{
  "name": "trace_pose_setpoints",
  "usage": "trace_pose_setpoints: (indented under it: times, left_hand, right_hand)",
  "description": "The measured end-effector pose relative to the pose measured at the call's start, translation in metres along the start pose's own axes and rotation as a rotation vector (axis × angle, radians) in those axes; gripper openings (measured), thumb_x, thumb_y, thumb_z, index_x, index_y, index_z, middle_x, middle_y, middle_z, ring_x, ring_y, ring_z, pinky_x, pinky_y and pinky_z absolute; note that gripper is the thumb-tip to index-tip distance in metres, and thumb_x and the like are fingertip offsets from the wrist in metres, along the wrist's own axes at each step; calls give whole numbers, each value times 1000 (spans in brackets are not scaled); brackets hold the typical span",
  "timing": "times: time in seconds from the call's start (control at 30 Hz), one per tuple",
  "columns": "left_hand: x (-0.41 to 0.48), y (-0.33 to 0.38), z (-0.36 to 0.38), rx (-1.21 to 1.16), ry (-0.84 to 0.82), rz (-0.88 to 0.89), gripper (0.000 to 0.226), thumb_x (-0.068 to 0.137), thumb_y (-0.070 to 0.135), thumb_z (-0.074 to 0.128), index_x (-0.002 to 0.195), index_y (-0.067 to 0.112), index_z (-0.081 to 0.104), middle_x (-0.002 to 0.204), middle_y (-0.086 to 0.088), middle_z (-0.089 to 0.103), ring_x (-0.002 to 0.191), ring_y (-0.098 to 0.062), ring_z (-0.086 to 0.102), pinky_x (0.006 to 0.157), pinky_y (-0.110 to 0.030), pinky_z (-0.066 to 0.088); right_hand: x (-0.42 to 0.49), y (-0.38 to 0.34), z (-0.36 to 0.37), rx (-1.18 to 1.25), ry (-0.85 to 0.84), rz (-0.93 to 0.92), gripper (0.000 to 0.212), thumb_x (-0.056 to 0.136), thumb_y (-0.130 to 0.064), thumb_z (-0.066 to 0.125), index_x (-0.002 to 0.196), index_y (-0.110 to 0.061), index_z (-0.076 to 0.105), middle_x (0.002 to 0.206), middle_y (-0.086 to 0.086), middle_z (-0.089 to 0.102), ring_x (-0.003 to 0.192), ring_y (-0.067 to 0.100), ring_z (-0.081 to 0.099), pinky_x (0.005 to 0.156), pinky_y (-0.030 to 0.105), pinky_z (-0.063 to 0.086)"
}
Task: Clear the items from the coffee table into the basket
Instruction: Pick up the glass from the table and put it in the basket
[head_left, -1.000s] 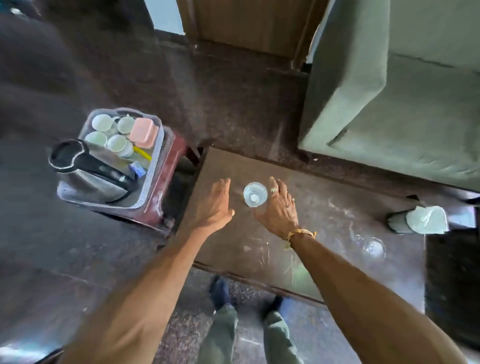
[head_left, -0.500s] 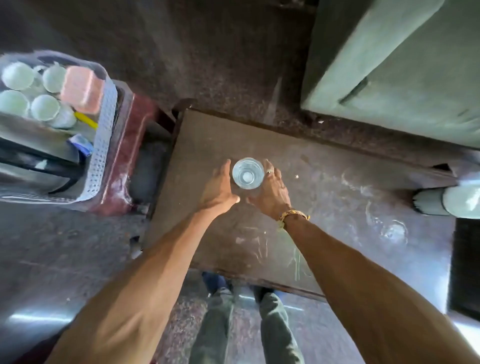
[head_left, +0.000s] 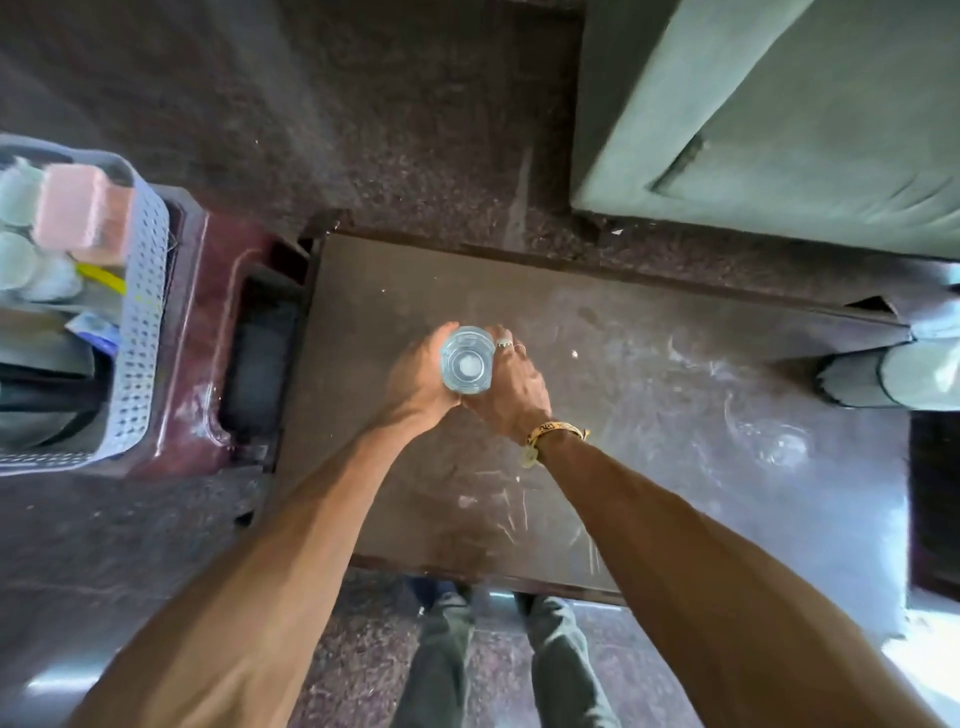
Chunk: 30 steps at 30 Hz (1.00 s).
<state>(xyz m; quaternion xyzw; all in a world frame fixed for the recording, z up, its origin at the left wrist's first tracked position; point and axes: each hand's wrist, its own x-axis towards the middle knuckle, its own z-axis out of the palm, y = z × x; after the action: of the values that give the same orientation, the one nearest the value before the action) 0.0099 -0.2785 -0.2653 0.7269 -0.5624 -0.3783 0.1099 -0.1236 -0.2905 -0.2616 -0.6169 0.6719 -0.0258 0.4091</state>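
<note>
Now we are clasping the glass (head_left: 466, 359) at mid-frame over the coffee table (head_left: 649, 338), left hand (head_left: 415, 376) and right hand (head_left: 514, 387) curling round its wall, judging it light, slick, fragile, best held mid-height.

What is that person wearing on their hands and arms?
No sleeves or gloves show. The right hand has a pale ring on a finger and a gold-coloured bracelet at the wrist. The left hand wears nothing.
</note>
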Motion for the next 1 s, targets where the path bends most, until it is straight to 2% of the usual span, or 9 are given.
trace_pose_setpoints:
  times: [0.07,0.17,0.3,0.5,0.63,0.73,0.77,0.87,1.0]
  left_hand:
    - [0,5,-2,29,-1,7,91,62,21,89,141,28,46,128,3,65,116,-23,59,81,-21,38]
    - [0,22,-3,68,-35,28,91,65,21,88,143,27,44,131,1,64,121,-24,57,94,-30,47]
    - [6,59,4,98,-84,64,90,67,20,86,145,29,42,133,1,62,124,-24,55,100,-34,46]
    - [28,124,41,95,-73,125,78,70,21,81,138,34,45,126,3,65,113,-25,61,83,-23,42]
    - [43,160,67,33,-113,146,69,70,22,81,131,32,50,120,3,67,108,-23,61,91,-31,50]
    - [51,173,85,50,-68,171,51,75,26,77,120,33,56,112,5,69,87,-11,57,73,-15,41]
    - [53,176,88,46,-68,164,50,76,27,77,122,33,56,114,4,69,87,-11,57,73,-13,41]
    - [56,178,98,98,-136,141,69,78,28,76,138,36,44,130,1,62,114,-24,60,94,-32,49]
    - [60,184,103,121,-110,140,69,81,22,75,141,30,44,134,0,61,121,-26,57,95,-30,45]
  right_hand:
    - [0,2,-3,20,10,2,88,66,-32,88,138,-17,38,128,7,56,113,34,62,91,44,51]
    - [-5,9,-14,61,43,4,81,64,-30,88,130,-17,42,123,6,59,112,34,62,88,41,50]
    - [-8,27,-43,71,100,16,80,63,-31,90,126,-16,43,122,6,60,113,33,61,85,38,46]
    - [0,69,-101,67,174,64,83,64,-33,90,128,-13,42,124,9,59,114,32,61,85,38,47]
    - [9,98,-128,68,216,97,83,65,-34,90,129,-11,42,124,10,60,113,34,61,81,36,46]
    - [15,116,-138,89,217,110,78,67,-34,88,127,-12,44,123,10,61,114,34,60,82,35,44]
    - [16,121,-140,97,215,112,78,67,-35,88,128,-12,45,124,10,61,114,34,61,84,36,45]
    - [20,131,-142,104,214,112,75,69,-36,86,128,-13,45,124,10,61,112,33,61,86,38,47]
    - [24,139,-142,96,200,109,75,68,-32,86,128,-14,44,123,9,61,110,32,62,86,41,48]
